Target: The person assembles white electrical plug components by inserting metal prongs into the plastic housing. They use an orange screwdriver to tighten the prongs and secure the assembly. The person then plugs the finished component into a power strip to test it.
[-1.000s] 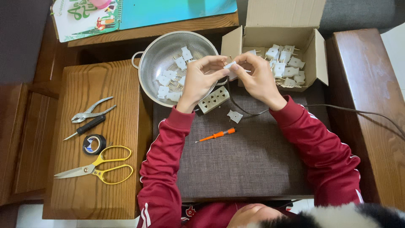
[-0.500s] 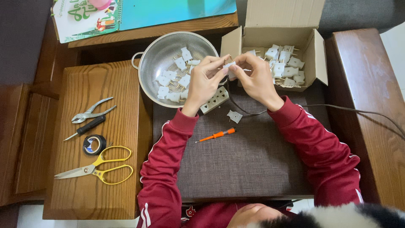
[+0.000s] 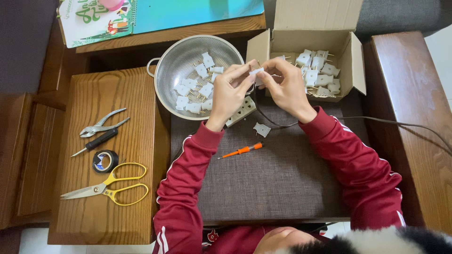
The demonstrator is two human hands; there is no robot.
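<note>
Right now both hands are meeting above the far edge of the brown cloth mat (image 3: 278,178), and a small white plug piece (image 3: 257,72) is sitting pinched between them. The left hand (image 3: 229,94) is closing its thumb and fingertips narrowly on the left end of the piece, while the right hand (image 3: 286,87) is gripping the right end with its fingers curled in tight. So the piece is lying directly between the two sets of fingertips, its long axis running roughly left to right, level with the near rim of the metal colander (image 3: 165,70) and the front wall of the cardboard box (image 3: 258,46). Neither hand is nearer than the other; both are touching it. Whether a prong or wire end is poking out under the fingers is too small to tell.

A dark cable (image 3: 391,122) is trailing from the right side of the scene in under the hands. Just below the left hand, a grey socket block (image 3: 242,111) is resting on the mat, and a loose white plug cover (image 3: 262,129) is lying beside it, with an orange-handled tester screwdriver (image 3: 241,151) a little nearer the body.

The colander is holding a scatter of white plug shells, and the box is holding more, some with prongs showing. On the wooden stool (image 3: 136,94) to the left, pliers (image 3: 100,126), a black-handled screwdriver (image 3: 95,142), a roll of black tape (image 3: 105,161) and yellow-handled scissors (image 3: 106,189) are lying well apart from the hands.
</note>
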